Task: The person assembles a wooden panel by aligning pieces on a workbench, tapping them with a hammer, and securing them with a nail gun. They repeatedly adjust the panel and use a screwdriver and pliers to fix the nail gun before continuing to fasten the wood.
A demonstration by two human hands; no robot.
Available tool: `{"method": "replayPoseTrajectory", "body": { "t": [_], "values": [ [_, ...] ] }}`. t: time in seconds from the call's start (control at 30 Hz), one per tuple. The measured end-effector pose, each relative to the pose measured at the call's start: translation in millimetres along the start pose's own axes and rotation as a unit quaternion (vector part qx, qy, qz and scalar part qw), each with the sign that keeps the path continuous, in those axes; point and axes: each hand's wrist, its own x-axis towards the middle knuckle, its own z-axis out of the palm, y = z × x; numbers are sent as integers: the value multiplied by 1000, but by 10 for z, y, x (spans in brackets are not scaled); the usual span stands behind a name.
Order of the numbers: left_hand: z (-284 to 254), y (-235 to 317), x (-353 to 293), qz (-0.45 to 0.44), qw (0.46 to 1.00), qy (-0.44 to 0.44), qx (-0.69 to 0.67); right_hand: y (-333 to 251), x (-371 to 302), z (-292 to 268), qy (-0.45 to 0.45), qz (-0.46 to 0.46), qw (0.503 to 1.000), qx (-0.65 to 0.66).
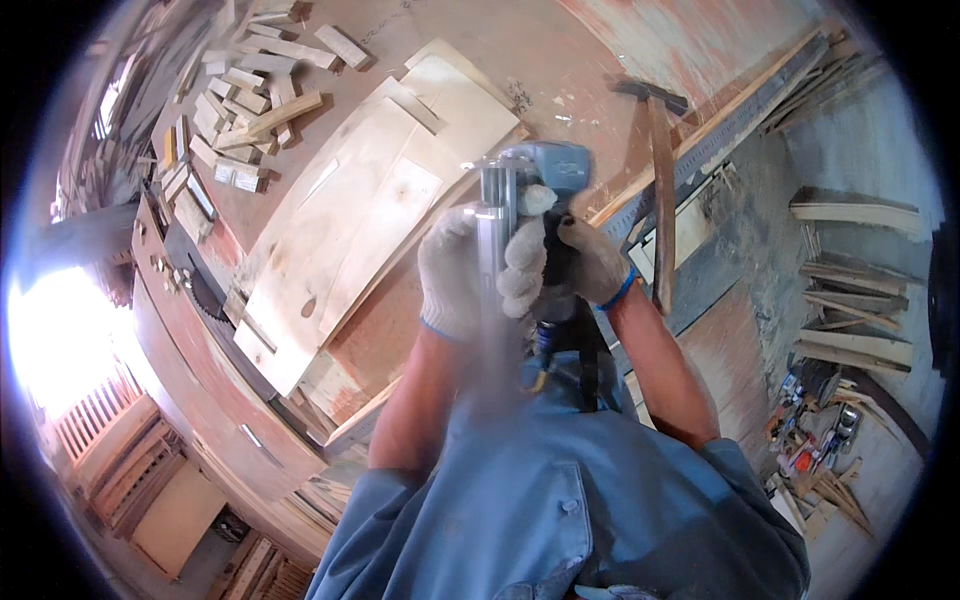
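A pneumatic nail gun with a blue head (560, 165) and a long silver magazine (490, 235) is held up in front of my chest, above the bench edge. My right hand (595, 260), in a white knit glove with a blue cuff, wraps round its dark handle. My left hand (447, 265), gloved the same way, is closed against the magazine's left side; its fingertips are partly hidden. The magazine's lower end is smeared by motion. A blue air fitting (545, 340) hangs below the handle. Beyond my left hand lies a pale plywood panel (350, 215) with strips on it.
A hammer (660, 190) with a wooden handle lies across the bench's right edge (720, 115). Several short wood blocks (245, 110) are heaped at the far left, near a curved saw blade (205, 290). Boards (855, 275) and mixed scraps (820, 430) lie on the floor at right.
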Motion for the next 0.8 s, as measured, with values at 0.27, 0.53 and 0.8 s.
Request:
{"method": "replayPoseTrajectory", "body": {
  "t": [0.27,0.53,0.8],
  "values": [
    [222,-318,-462,9,849,176,498,419,-848,-151,255,-179,948,-60],
    [262,-555,-673,49,815,182,549,173,-1209,293,250,-90,958,-105],
    [220,-491,-710,24,814,150,560,260,-1210,303,197,-74,975,64]
  ]
}}
